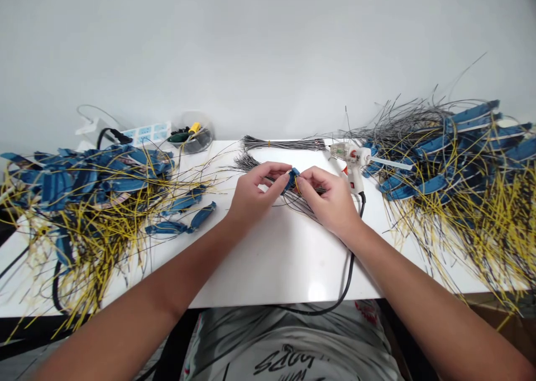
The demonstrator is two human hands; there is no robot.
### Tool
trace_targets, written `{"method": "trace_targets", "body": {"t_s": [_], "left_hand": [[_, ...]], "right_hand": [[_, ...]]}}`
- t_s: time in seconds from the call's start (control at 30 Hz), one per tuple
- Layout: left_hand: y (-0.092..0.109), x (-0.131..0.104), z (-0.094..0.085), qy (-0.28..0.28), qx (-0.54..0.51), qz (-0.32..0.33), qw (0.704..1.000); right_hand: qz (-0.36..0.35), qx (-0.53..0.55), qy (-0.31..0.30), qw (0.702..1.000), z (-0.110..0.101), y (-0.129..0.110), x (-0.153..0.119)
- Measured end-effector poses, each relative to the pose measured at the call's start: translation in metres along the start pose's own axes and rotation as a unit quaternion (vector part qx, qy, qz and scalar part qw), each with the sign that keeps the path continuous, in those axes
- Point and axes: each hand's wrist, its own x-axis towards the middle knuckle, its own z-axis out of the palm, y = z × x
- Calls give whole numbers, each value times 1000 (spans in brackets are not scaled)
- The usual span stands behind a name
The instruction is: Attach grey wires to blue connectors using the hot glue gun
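Pinched from both sides, head view: L hand (260,188) & R hand (325,194) fingertips closed on a small blue piece (292,176), R thumb by its yellow wire (297,185). I had the piece mid-table, over a dk wire bundle (248,162). Prob. mid-batch: wired blue pcs heaped in L pile (55,189) & R pile (431,188); couldn't tell which was done. Loose blue pcs (202,217) lay near L hand, glue gun (355,174) just beyond R hand, unheld.
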Motion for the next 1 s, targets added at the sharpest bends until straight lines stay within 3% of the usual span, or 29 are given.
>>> {"method": "trace_targets", "body": {"t_s": [0.3, 1.0], "left_hand": [[7, -3, -1, 40, 84, 110, 990], [6, 0, -7, 12, 83, 148, 985]], "right_hand": [[-16, -44, 0, 999, 0, -1, -2], [-56, -96, 0, 994, -1, -3, -2]]}}
